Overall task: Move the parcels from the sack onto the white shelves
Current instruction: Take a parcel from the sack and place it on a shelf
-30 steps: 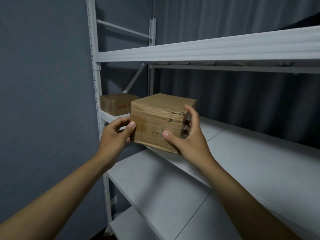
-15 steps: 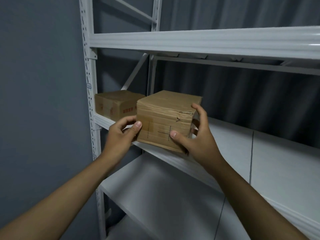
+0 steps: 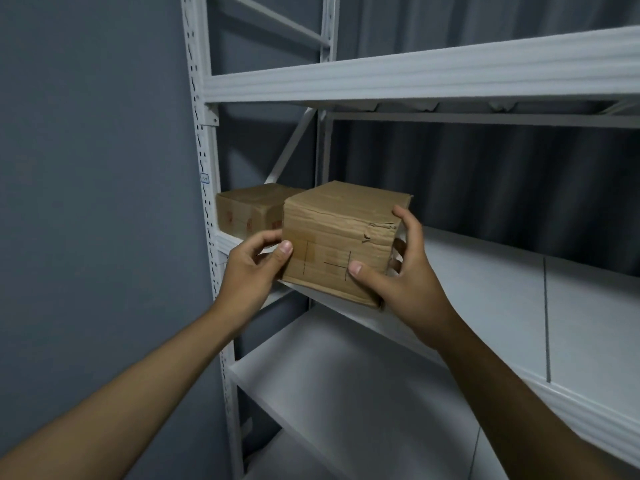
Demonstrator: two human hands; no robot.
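A worn brown cardboard parcel [image 3: 337, 233] with a torn upper corner is held between both hands at the front edge of the middle white shelf [image 3: 485, 289]. My left hand [image 3: 252, 268] grips its lower left corner, thumb on the front face. My right hand [image 3: 398, 275] grips its right side, thumb on the front and fingers curled round the far edge. A second brown parcel [image 3: 249, 211] with red marks stands on the same shelf at the far left, just behind the held one. The sack is out of view.
A white upright post [image 3: 207, 202] with slots bounds the shelves on the left, next to a grey wall. An upper shelf beam [image 3: 415, 77] runs overhead. A lower white shelf [image 3: 346, 386] lies beneath. Dark curtain hangs behind the shelving.
The held parcel has moved forward to the middle shelf's front edge, closer to the parcel at the left. Both hands keep their grip.
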